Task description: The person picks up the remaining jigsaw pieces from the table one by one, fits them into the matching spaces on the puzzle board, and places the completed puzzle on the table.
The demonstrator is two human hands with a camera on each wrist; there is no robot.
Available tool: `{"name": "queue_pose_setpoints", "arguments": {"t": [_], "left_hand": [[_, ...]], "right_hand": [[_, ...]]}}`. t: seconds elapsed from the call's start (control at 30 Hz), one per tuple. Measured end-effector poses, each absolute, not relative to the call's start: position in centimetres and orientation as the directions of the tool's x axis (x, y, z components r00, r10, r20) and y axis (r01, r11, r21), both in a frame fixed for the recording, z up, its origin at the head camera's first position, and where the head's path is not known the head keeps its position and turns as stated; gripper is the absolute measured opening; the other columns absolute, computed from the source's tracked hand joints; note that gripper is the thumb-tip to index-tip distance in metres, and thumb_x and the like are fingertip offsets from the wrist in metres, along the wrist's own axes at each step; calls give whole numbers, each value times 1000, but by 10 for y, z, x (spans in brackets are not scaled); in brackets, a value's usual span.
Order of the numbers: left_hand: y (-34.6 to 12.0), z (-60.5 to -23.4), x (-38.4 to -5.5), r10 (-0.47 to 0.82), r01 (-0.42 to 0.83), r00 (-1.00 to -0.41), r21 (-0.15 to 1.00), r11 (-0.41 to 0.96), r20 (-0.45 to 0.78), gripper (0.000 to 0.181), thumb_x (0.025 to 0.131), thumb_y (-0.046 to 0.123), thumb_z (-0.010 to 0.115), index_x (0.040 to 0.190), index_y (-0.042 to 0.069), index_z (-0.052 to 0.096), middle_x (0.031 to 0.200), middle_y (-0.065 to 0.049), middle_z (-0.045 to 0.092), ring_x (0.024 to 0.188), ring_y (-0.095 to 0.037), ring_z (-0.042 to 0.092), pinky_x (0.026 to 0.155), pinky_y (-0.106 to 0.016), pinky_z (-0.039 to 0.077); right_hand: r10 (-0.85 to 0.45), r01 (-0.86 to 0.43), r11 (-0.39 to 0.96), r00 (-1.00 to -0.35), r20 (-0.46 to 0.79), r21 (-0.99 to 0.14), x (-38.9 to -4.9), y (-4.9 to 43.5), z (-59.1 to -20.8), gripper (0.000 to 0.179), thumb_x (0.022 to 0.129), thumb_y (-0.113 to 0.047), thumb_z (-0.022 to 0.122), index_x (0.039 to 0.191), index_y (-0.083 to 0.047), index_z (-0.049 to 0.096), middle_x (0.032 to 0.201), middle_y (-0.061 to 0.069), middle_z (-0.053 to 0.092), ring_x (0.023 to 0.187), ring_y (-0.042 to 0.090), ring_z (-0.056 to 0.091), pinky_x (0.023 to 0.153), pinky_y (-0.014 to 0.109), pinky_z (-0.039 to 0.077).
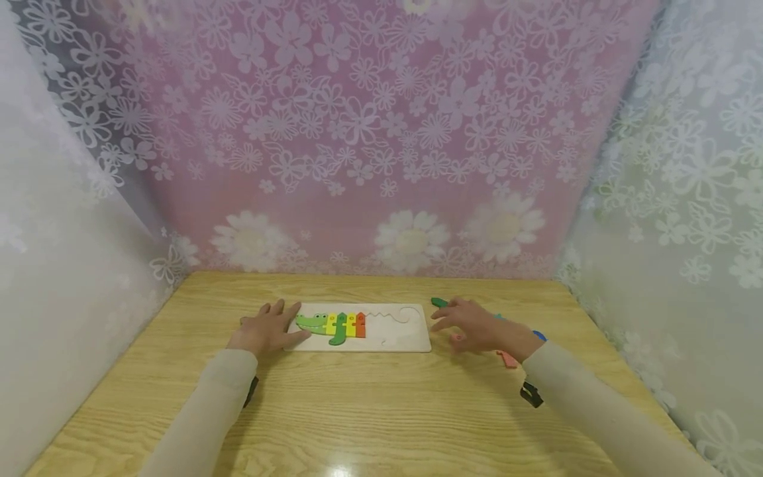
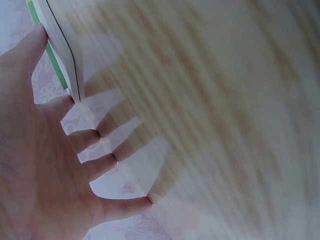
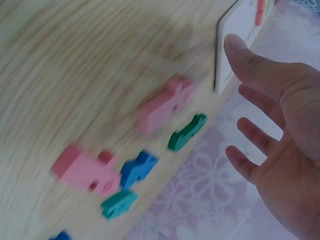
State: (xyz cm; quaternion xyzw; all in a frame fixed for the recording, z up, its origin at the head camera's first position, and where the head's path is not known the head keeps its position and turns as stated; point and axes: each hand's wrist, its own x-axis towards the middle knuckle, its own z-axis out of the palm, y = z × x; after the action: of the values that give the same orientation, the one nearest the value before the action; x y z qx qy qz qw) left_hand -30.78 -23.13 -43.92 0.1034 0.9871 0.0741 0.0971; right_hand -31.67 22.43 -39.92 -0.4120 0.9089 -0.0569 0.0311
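Observation:
A pale wooden puzzle board lies on the table with a crocodile partly filled in: a green head, yellow pieces, a green leg piece and an orange-red piece. My left hand rests at the board's left end, fingers spread, thumb against its edge area. To the right of the board my right hand hovers with loosely bent fingers, holding nothing. Below it, in the right wrist view, lie loose pieces: a pink one, a green one, a blue one and a teal one.
Another pink piece and a dark blue piece lie farther off in the right wrist view. The wood-grain table meets a pink flowered curtain behind, with pale flowered cloth at both sides.

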Motion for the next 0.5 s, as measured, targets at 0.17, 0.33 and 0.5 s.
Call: {"name": "queue_pose_setpoints", "arguments": {"t": [0.17,0.33,0.5], "left_hand": [[-231,-440,-308,218,191,-961,159,969,-170,91,97,77,40,167,21,22,170,-26,21,153,-57,22,99,-89,29],[-230,-440,-308,219,190,-959,164,968,-180,91,98,76,41,167,21,21,170,-26,20,153,-57,22,99,-89,30],[-230,-439,-308,220,192,-959,161,968,-181,90,98,75,41,167,20,22,170,-27,20,153,-58,22,97,-89,31]], "right_hand": [[-756,-754,654,-655,-12,-58,-313,243,-398,44,86,-11,84,129,-15,74,142,14,65,126,43,52,97,69,44],[-754,-754,653,-656,-30,68,-311,257,-400,46,84,-13,86,128,-21,74,139,8,67,120,35,55,94,61,47],[-731,-733,677,-680,-56,60,-309,264,-403,50,86,1,79,130,-23,74,143,9,65,119,34,55,92,55,47]]}}
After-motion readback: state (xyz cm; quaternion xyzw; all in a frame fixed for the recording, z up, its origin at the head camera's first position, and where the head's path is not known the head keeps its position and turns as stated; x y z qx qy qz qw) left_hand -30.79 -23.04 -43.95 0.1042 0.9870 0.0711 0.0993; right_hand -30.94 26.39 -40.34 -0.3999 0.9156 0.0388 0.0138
